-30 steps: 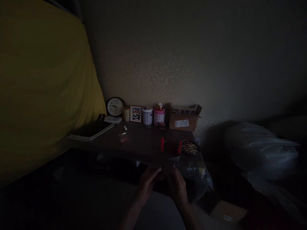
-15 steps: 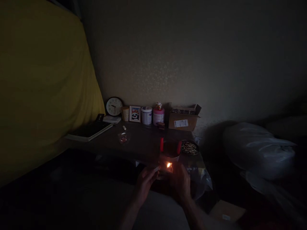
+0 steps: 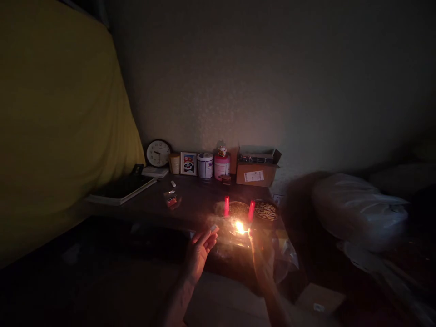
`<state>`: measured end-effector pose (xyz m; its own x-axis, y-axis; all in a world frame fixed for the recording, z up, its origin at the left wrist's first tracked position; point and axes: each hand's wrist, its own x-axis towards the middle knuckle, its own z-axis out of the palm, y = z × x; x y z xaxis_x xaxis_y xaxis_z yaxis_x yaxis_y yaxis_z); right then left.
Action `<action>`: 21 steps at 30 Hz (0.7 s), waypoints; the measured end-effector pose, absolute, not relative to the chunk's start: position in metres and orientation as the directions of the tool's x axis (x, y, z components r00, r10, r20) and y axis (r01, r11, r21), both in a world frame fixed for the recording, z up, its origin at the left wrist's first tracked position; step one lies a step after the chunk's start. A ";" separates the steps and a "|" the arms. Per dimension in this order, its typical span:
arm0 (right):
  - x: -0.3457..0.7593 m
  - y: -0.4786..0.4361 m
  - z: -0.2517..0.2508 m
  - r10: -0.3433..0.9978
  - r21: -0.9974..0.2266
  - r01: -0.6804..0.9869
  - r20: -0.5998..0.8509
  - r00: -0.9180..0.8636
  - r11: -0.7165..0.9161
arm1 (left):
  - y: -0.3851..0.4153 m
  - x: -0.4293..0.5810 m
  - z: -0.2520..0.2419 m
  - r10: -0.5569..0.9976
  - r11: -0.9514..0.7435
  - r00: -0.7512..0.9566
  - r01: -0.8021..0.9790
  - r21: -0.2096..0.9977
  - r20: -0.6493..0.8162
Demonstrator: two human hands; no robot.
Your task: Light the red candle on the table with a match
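Between the fingers of my left hand (image 3: 200, 250) is a small matchbox (image 3: 214, 228), held low in front of the table. My right hand (image 3: 260, 252) pinches a burning match (image 3: 244, 231), its bright flame pointing left. Smoke drifts around the flame. Just behind it stand two red candles, the left one (image 3: 226, 206) and the right one (image 3: 251, 210), both upright at the edge of a round container (image 3: 238, 209). Neither candle shows a flame at its top. A round dish of matchsticks (image 3: 266, 210) sits right of the candles.
Along the wall on the table (image 3: 200, 200) stand a clock (image 3: 158, 152), a framed panda picture (image 3: 188, 163), two tubs (image 3: 205, 165) and an open cardboard box (image 3: 255, 172). A small packet (image 3: 172, 200) lies left. Plastic bags (image 3: 357, 211) bulge at right.
The match flame has grown brighter and lights the table more. My hands have moved apart, the left one with the matchbox going left and up. Smoke now shows.
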<state>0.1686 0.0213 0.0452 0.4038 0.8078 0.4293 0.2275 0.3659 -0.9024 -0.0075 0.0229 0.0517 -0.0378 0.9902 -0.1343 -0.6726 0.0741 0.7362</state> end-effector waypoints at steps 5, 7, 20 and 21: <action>0.169 0.024 0.044 0.808 -0.905 0.249 0.421 0.411 0.345 | 0.043 -0.006 0.054 0.984 0.012 -0.125 -0.662 0.750 -0.126; 0.169 0.025 0.044 0.802 -0.898 0.266 0.434 0.409 0.350 | 0.050 -0.005 0.048 0.978 -0.024 -0.171 -0.656 0.754 -0.118; 0.167 0.029 0.045 0.849 -0.897 0.221 0.437 0.298 0.384 | 0.054 -0.025 0.029 0.969 -0.010 -0.199 -0.627 0.779 -0.147; 0.166 0.030 0.046 0.852 -0.895 0.217 0.439 0.285 0.389 | 0.054 -0.025 0.029 0.968 -0.007 -0.199 -0.626 0.780 -0.152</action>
